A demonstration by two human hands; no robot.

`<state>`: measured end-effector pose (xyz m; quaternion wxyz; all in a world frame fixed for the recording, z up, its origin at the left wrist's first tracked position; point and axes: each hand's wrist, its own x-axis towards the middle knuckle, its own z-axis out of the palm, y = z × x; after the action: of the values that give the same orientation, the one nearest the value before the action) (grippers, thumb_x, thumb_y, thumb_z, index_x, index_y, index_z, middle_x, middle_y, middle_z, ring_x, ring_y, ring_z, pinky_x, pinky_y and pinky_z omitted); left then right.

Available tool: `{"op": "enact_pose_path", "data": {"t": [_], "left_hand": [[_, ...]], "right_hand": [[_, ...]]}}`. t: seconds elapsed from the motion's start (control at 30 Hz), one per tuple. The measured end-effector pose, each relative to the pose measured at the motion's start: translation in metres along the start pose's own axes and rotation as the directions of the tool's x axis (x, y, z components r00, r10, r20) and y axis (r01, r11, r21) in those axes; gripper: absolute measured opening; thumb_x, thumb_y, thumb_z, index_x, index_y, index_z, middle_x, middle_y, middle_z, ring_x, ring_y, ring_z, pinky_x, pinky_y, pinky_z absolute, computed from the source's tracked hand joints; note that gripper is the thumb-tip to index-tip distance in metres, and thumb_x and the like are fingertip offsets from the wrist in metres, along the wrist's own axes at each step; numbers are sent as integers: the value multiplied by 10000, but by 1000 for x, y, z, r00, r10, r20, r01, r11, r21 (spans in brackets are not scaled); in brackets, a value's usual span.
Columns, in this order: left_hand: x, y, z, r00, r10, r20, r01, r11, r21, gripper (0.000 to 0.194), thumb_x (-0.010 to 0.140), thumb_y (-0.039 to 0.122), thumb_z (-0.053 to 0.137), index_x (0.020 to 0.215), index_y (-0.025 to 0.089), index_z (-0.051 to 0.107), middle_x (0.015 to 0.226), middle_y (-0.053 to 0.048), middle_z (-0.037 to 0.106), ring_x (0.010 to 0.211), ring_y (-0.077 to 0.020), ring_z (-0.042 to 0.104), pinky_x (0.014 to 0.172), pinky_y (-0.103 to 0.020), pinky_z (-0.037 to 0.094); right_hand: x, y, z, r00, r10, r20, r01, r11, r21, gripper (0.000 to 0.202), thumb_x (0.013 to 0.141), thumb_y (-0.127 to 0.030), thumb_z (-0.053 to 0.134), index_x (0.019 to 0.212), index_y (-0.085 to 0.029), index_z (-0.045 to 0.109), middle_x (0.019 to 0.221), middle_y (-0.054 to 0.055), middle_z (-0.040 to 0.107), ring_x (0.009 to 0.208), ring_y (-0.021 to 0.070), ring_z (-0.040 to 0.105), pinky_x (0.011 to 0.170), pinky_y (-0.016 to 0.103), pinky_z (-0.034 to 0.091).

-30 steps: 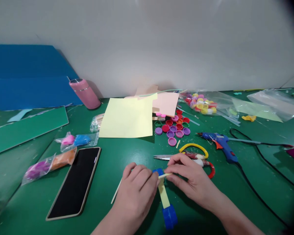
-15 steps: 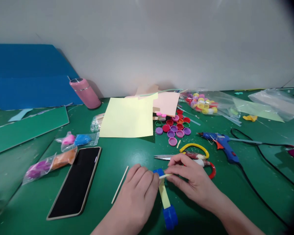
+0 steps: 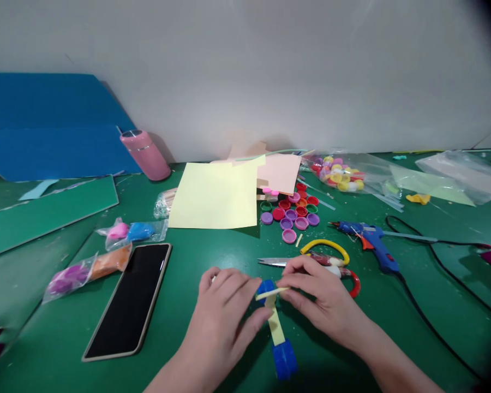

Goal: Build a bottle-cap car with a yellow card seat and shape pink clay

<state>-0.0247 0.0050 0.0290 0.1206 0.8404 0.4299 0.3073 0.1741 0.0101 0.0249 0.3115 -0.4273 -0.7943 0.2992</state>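
My left hand (image 3: pixel 225 316) has just loosened; half a second ago its thumb and forefinger were closed about the near end of the pale stick (image 3: pixel 270 293), and now they stand apart, with that end bare in the gap between them; whether either fingertip brushes it I cannot tell. My right hand (image 3: pixel 321 303) has not let go; thumb and forefinger stay narrow, pinching the far end, so the stick's hold now seems to rest on that pinch. The stick lies across the front of the upper blue piece (image 3: pixel 265 288), at the head of the yellow strip (image 3: pixel 276 327); I can't see whether it is fixed there; the lower blue piece (image 3: pixel 285 360) sits at the strip's other end, nearer me. The second stick, which lay in plain view left of my knuckles, is now out of sight, save perhaps a pale speck at my left fingers; the scissors (image 3: pixel 275 262) lie just beyond my right hand, on the table (image 3: pixel 196 248).
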Motion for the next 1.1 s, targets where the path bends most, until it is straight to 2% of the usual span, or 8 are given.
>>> {"op": "enact_pose_path", "data": {"t": [0.07,0.17,0.23,0.4,0.67,0.87,0.97,1.1], "left_hand": [[3,1,-4,967,-219,130,243,944,-221,166,772,326,560,847,182,594,762,-11,614,725,-162,539,682,-297,380],[7,1,-5,802,-435,410,583,721,-375,308,835,413,417,683,180,550,639,16,535,628,-135,485,570,-242,353],[10,1,-2,725,-471,503,680,603,-417,396,863,435,329,622,180,513,609,25,495,620,-129,456,575,-236,330],[15,2,6,667,-421,615,743,433,-510,359,850,413,370,603,174,471,599,38,469,618,-119,421,587,-225,303],[17,6,3,647,-439,624,762,340,-551,305,829,360,432,598,166,470,576,47,449,607,-103,397,591,-205,293],[16,4,5,656,-431,620,754,328,-569,311,811,387,458,596,164,462,571,42,452,592,-100,389,575,-205,295],[15,2,5,669,-452,590,743,417,-524,326,805,413,456,589,169,450,559,43,434,561,-99,363,532,-212,271],[11,2,4,754,-459,471,652,614,-446,352,828,428,402,584,177,442,546,48,397,538,-101,357,500,-215,262]], "right_hand": [[0,0,0,1000,-1,-2,1,1000,0,139,843,-193,503,897,-204,630,900,39,521,831,143,516,737,253,414],[0,-1,0,1000,2,-3,-2,1000,-3,135,843,-199,503,892,-206,629,901,39,520,824,142,517,724,250,416],[0,-1,0,1000,1,1,-1,1000,-6,131,843,-199,505,886,-203,629,897,38,517,815,137,517,717,244,415],[0,-2,0,1000,2,11,-1,1000,-18,140,846,-206,498,887,-206,632,897,41,520,818,143,519,718,253,421],[1,-4,-2,1000,13,17,-12,1000,-8,139,844,-202,503,878,-199,638,899,39,514,823,137,518,718,243,424],[2,-3,-1,1000,5,29,-5,1000,-10,137,841,-197,509,881,-196,640,897,36,509,815,130,516,715,238,419],[2,-2,-1,1000,7,24,-7,1000,-8,138,844,-202,504,886,-200,636,897,35,508,812,130,517,714,238,419],[0,-2,-2,1000,10,20,-9,1000,-23,134,845,-211,501,878,-203,631,901,37,511,808,137,521,713,250,421]]}}
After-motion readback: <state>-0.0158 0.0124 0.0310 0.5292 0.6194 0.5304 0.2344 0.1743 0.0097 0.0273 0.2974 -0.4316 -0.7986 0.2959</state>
